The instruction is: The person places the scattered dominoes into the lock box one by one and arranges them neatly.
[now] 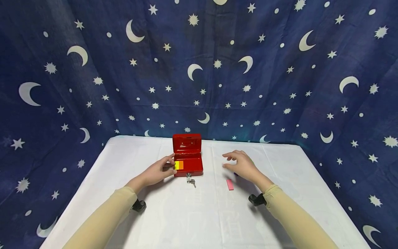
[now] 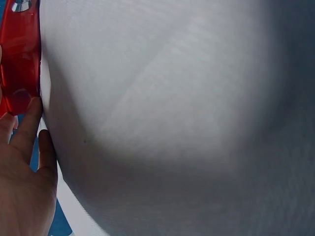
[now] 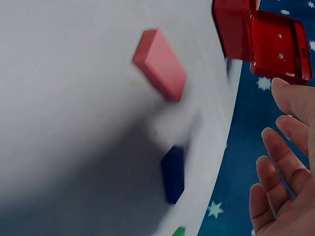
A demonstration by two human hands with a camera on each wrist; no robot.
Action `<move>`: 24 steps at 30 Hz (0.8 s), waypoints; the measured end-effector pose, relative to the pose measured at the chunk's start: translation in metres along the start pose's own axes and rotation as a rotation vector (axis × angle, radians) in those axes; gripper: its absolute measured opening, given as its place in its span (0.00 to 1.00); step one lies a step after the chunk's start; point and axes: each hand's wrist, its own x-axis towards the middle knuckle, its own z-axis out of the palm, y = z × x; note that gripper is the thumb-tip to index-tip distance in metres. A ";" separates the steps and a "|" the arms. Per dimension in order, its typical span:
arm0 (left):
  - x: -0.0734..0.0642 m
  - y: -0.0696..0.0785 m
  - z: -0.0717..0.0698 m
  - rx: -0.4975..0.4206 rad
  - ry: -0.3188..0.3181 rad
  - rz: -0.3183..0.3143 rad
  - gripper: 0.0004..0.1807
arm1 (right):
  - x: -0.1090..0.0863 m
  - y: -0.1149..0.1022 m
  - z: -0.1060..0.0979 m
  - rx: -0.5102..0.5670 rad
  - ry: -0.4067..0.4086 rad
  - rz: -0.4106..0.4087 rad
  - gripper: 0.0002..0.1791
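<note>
Fingers of the left hand (image 1: 153,172), spread apart, touch the left side of the red box (image 1: 197,173), seemingly steadying it; the right hand (image 1: 245,169), fingers parted, empty, hovers right of the box near the pink block (image 1: 230,184).

Left hand (image 1: 155,171), right hand (image 1: 245,167) apart, both loosely curved

Red cash box (image 1: 193,163) looks glossy, like painted metal; padlock (image 1: 188,180) shiny metal; pink block (image 3: 161,66) smooth, matt; tablecloth (image 1: 186,221) matt, lightly creased cloth; moon-and-star backdrop (image 1: 174,71) matt fabric.
</note>
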 end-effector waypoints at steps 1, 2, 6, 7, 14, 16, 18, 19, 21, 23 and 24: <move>0.000 0.000 0.000 0.002 0.000 0.001 0.17 | -0.002 0.003 -0.002 0.002 0.002 0.007 0.24; 0.000 0.000 0.000 0.003 -0.001 0.001 0.17 | -0.004 0.005 -0.003 0.005 -0.001 0.013 0.24; 0.001 0.000 0.000 0.006 -0.003 -0.003 0.17 | -0.011 0.015 -0.006 0.000 -0.006 0.029 0.25; 0.001 0.000 0.000 0.007 -0.004 -0.006 0.17 | -0.013 0.017 -0.006 -0.006 -0.003 0.029 0.25; 0.001 0.001 0.000 0.006 -0.005 -0.019 0.17 | -0.026 0.030 -0.006 -0.021 -0.001 0.042 0.25; 0.001 0.001 0.000 0.007 -0.003 -0.018 0.17 | -0.030 0.033 -0.005 -0.017 -0.005 0.052 0.25; 0.000 0.002 0.000 0.004 -0.003 -0.018 0.17 | -0.034 0.036 -0.005 -0.014 -0.008 0.065 0.25; 0.000 0.002 0.000 0.005 -0.004 -0.019 0.17 | -0.036 0.037 -0.005 -0.019 -0.009 0.068 0.25; 0.000 0.002 0.000 0.009 -0.004 -0.019 0.18 | -0.040 0.040 -0.004 -0.024 -0.006 0.083 0.25; 0.000 0.002 0.000 0.011 -0.004 -0.019 0.18 | -0.043 0.042 -0.004 -0.038 -0.002 0.103 0.26; 0.000 0.002 0.000 0.013 -0.004 -0.019 0.18 | -0.045 0.043 -0.003 -0.047 -0.001 0.114 0.26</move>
